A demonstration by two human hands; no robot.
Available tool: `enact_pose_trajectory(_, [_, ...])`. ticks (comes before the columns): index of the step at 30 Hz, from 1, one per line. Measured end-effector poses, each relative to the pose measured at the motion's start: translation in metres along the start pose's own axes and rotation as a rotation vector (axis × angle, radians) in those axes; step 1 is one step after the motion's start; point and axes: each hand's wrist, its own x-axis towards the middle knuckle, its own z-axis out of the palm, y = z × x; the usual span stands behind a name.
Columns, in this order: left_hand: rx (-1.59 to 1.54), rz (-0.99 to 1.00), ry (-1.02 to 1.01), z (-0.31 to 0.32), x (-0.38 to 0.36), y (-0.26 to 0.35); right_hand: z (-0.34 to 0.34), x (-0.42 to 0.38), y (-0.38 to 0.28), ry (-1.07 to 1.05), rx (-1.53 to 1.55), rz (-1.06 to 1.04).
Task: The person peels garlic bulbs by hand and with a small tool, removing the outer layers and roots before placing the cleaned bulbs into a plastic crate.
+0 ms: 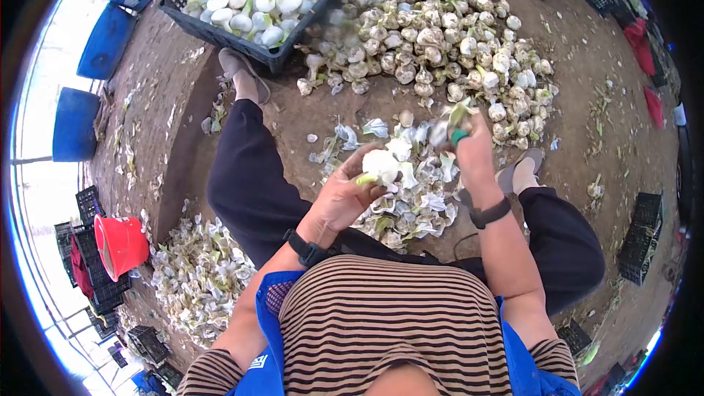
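Observation:
My left hand (342, 195) is wrapped round a peeled white garlic bulb (381, 165) with a short pale-green stem pointing toward the palm. To its right, my right hand (477, 150) is closed round a small tool with a green handle (459, 136); its far end is blurred, and I cannot tell its kind. Strips of green and whitish husk (460, 112) show at the top of that hand. Below both hands, loose garlic skins (422, 209) lie in a pile on the ground between my legs.
A big heap of unpeeled garlic bulbs (433, 37) spreads ahead. A dark crate (275, 57) of peeled white bulbs stands front left. More husks (198, 279) and a red bucket (121, 246) lie to the left. Blue barrels (106, 40) line the left side; a black crate (639, 238) stands right.

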Motion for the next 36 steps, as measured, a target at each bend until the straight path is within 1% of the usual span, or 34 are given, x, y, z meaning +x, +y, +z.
enact_pose_trajectory(1, [0.001, 0.003, 0.002, -0.002, 0.001, 0.0, -0.001, -0.006, -0.001, -0.021, -0.394, -0.094])
enact_pose_trajectory(2, [0.034, 0.041, 0.064, -0.004, 0.003, 0.0, 0.002, -0.016, -0.001, -0.023, -0.394, -0.093])
enact_pose_trajectory(4, [0.078, 0.102, 0.156, -0.003, 0.005, -0.003, 0.017, -0.041, 0.001, -0.194, -0.656, -0.599])
enact_pose_trajectory(5, [0.076, 0.103, 0.154, -0.003, 0.007, -0.006, 0.025, -0.049, 0.0, -0.193, -0.658, -0.6])
enact_pose_trajectory(7, [0.102, 0.154, 0.173, -0.003, 0.01, -0.01, 0.04, -0.058, -0.003, -0.148, -0.541, -0.649])
enact_pose_trajectory(11, [0.127, 0.154, 0.161, 0.002, 0.008, -0.009, 0.043, -0.052, 0.002, -0.16, -0.572, -0.661])
enact_pose_trajectory(12, [0.128, 0.154, 0.162, 0.002, 0.006, -0.006, 0.04, -0.049, 0.005, -0.127, -0.531, -0.591])
enact_pose_trajectory(13, [0.078, 0.145, 0.075, 0.0, 0.002, -0.003, 0.037, -0.046, 0.006, -0.097, -0.49, -0.518])
enact_pose_trajectory(14, [0.026, 0.136, -0.015, 0.0, 0.0, -0.002, 0.027, -0.041, 0.001, 0.008, -0.6, -0.438])
enact_pose_trajectory(15, [0.024, 0.14, -0.016, 0.003, -0.001, -0.001, 0.013, -0.034, 0.013, 0.006, -0.603, -0.44])
enact_pose_trajectory(17, [0.14, 0.066, 0.016, 0.009, -0.001, 0.005, -0.009, -0.015, 0.046, 0.023, -1.053, -0.479])
enact_pose_trajectory(18, [0.138, 0.069, 0.022, 0.006, -0.002, 0.006, -0.012, -0.018, 0.043, -0.056, -1.097, -0.517])
enact_pose_trajectory(19, [0.178, 0.065, 0.052, 0.002, -0.001, 0.005, -0.008, -0.023, 0.034, -0.062, -1.097, -0.514])
enact_pose_trajectory(21, [0.258, 0.048, 0.102, -0.002, 0.004, 0.003, 0.003, -0.036, 0.007, -0.28, -0.811, -0.301])
enact_pose_trajectory(22, [0.244, 0.036, 0.084, 0.004, 0.003, 0.005, 0.008, -0.042, -0.009, -0.359, -0.795, -0.143])
enact_pose_trajectory(23, [0.245, 0.036, 0.082, 0.004, 0.004, 0.005, 0.009, -0.042, -0.009, -0.358, -0.796, -0.145])
enact_pose_trajectory(25, [0.276, 0.076, 0.142, 0.002, 0.005, 0.004, 0.016, -0.043, -0.013, -0.34, -0.765, -0.625])
enact_pose_trajectory(26, [0.276, 0.078, 0.146, 0.003, 0.004, 0.004, 0.022, -0.046, -0.017, -0.258, -0.735, -0.718])
enact_pose_trajectory(27, [0.249, 0.069, 0.158, 0.004, 0.003, 0.003, 0.028, -0.048, -0.018, -0.259, -0.734, -0.716])
enact_pose_trajectory(29, [0.225, 0.054, 0.165, 0.005, 0.004, 0.0, 0.036, -0.049, -0.02, -0.217, -0.771, -0.899])
enact_pose_trajectory(30, [0.202, 0.059, 0.183, 0.005, 0.004, -0.004, 0.04, -0.049, -0.01, -0.161, -0.798, -0.906])
enact_pose_trajectory(33, [0.187, 0.052, 0.201, 0.004, 0.005, -0.003, 0.043, -0.049, -0.005, -0.13, -0.839, -0.959])
enact_pose_trajectory(36, [0.228, 0.022, 0.225, 0.007, 0.003, -0.003, 0.04, -0.051, -0.008, -0.172, -0.854, -0.964])
